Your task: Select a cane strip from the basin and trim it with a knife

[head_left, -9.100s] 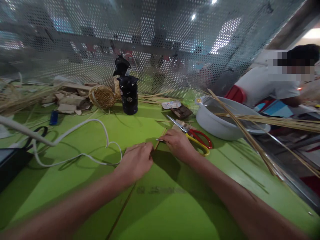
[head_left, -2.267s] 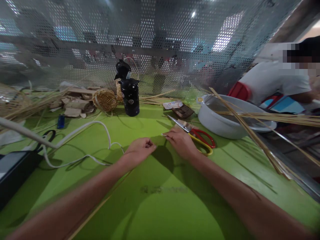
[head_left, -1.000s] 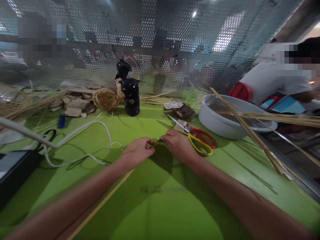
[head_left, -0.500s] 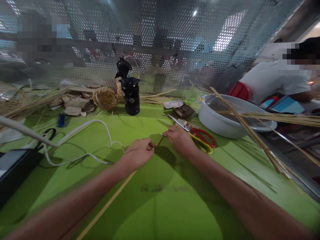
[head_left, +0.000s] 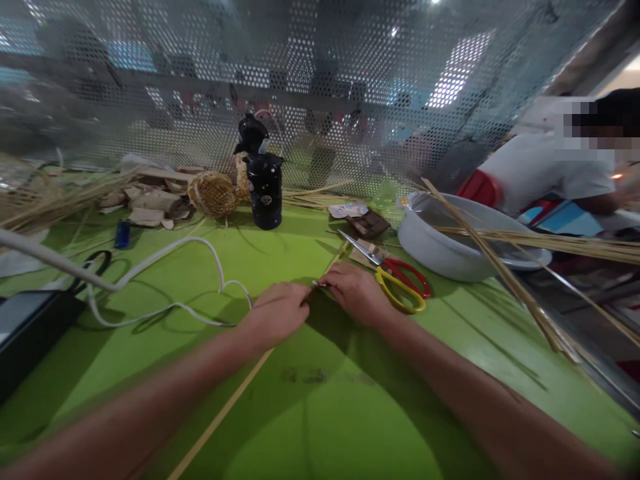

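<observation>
My left hand [head_left: 280, 310] is closed on a long, pale bamboo strip [head_left: 220, 417], which runs from the near edge of view up under the fingers. Just beside it, my right hand [head_left: 357, 293] is pinched around a small, shiny, blade-like metal piece [head_left: 319, 285] that touches or lies close against the strip. Past the fingertips the strip reappears, slanting away to the upper right. The fingers partly hide the metal piece, so its exact kind is unclear. Scissors [head_left: 385, 263] with one red and one yellow handle lie just beyond my right hand.
A white basin [head_left: 440, 250] with long strips across it stands at the right. At the back are a black bottle [head_left: 266, 193], a woven basket [head_left: 214, 193] and brown scraps [head_left: 150, 203]. A white cable [head_left: 173, 250] loops at the left. A person [head_left: 545, 160] sits at far right.
My hands have come closer together, the right moving slightly left and down and the left fingers closing up to it. More strip now shows beyond the right hand.
</observation>
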`<state>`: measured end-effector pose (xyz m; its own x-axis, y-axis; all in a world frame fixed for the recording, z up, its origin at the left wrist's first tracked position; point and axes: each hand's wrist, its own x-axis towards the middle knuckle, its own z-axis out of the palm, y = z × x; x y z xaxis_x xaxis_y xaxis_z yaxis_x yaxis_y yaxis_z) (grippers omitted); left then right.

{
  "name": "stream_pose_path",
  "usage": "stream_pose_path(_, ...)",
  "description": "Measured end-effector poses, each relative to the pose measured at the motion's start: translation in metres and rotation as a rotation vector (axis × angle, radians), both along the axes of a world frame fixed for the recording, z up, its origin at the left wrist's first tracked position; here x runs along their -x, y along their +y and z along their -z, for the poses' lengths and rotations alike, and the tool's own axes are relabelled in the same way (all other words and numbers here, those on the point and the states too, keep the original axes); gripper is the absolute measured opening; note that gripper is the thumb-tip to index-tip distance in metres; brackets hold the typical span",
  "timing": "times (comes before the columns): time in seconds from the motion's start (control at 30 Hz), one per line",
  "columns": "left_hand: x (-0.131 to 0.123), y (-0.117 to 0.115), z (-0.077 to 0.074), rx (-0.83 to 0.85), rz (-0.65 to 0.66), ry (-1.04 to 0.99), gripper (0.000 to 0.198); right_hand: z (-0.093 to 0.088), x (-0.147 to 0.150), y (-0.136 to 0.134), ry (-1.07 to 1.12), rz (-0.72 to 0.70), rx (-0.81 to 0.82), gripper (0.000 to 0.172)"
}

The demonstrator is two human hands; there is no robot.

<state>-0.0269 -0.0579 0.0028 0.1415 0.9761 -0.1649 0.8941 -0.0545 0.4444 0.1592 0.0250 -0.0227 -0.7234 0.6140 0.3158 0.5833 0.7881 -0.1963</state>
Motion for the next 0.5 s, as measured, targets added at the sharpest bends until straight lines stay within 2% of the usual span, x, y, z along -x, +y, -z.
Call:
stream_pose_path(0.17,-0.004,-0.003,0.004,-0.01,0.037,0.069,0.037,-0.003,0.001,0.005,-0.031,0.089,-0.051,0.018)
stream_pose_path(0.33,-0.008,-0.006,0.015,-0.099,0.089,0.164,0.034,0.0,0.001,0.007,-0.025,0.02,-0.031,0.018)
stream_pose_path(0.5,-0.01,-0.009,0.015,-0.111,0.112,0.151,0.038,0.001,0.001,0.01,-0.01,0.09,-0.044,0.013)
